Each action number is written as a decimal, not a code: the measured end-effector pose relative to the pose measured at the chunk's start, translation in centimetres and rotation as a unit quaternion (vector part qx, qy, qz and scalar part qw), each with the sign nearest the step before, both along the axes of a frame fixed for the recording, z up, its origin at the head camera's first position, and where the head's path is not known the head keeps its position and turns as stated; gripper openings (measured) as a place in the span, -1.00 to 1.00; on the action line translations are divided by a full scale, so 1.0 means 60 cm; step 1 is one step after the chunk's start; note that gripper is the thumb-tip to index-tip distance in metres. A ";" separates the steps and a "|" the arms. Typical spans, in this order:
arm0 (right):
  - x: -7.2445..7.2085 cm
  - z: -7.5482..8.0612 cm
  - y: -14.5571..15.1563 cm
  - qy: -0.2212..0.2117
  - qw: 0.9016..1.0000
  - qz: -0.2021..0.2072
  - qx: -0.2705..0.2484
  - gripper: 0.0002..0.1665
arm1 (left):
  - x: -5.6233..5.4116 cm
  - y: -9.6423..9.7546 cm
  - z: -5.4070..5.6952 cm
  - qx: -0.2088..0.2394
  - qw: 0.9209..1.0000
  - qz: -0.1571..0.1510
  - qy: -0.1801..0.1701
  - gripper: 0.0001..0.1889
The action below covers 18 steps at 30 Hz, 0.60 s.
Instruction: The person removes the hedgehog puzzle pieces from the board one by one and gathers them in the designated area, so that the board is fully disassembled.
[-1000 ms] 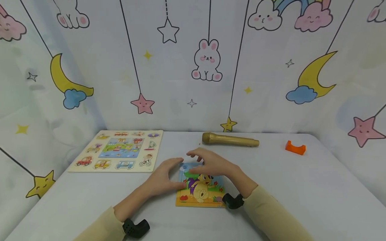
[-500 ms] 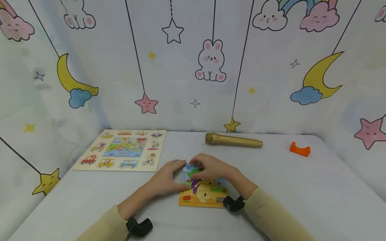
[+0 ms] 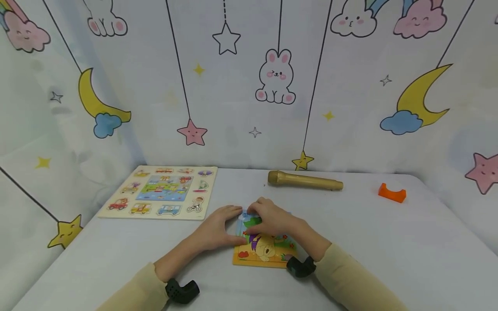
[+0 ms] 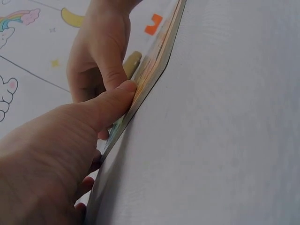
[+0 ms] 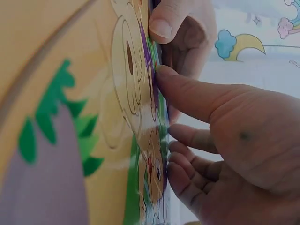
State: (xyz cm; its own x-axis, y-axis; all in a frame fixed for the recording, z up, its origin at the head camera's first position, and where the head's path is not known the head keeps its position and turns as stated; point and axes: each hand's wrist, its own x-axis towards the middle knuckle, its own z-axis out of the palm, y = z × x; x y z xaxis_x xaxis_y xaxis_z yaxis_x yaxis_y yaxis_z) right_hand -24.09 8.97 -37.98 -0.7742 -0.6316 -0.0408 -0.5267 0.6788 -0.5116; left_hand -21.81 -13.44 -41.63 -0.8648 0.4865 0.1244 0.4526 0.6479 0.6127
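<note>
Resting the left hand (image 3: 218, 231), with thumb and fingers spread apart, along one edge of the cartoon board (image 3: 264, 252) just beside it — and touching its printed face under the right hand (image 3: 272, 218) with bent fingers, cannot tell whether pinching anything — with the gold microphone (image 3: 305, 180) beyond both hands.
</note>
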 end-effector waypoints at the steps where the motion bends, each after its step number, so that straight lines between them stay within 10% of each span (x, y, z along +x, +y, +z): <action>1: 0.001 0.000 -0.001 -0.001 1.000 -0.001 -0.002 -0.39 | 0.000 0.001 0.000 0.001 1.000 -0.001 -0.001 -0.05; 18: 0.006 -0.002 -0.009 0.025 0.999 -0.020 -0.014 -0.38 | 0.003 0.003 0.004 0.003 1.000 0.006 -0.012 -0.06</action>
State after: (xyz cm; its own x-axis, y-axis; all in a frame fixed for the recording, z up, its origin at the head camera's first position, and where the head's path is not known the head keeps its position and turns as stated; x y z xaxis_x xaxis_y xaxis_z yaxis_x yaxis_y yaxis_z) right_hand -23.76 8.46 -38.12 -0.7997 -0.6001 0.0162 -0.5246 0.6854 -0.5050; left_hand -21.64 -13.27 -41.41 -0.8738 0.4747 0.1056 0.4288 0.6497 0.6276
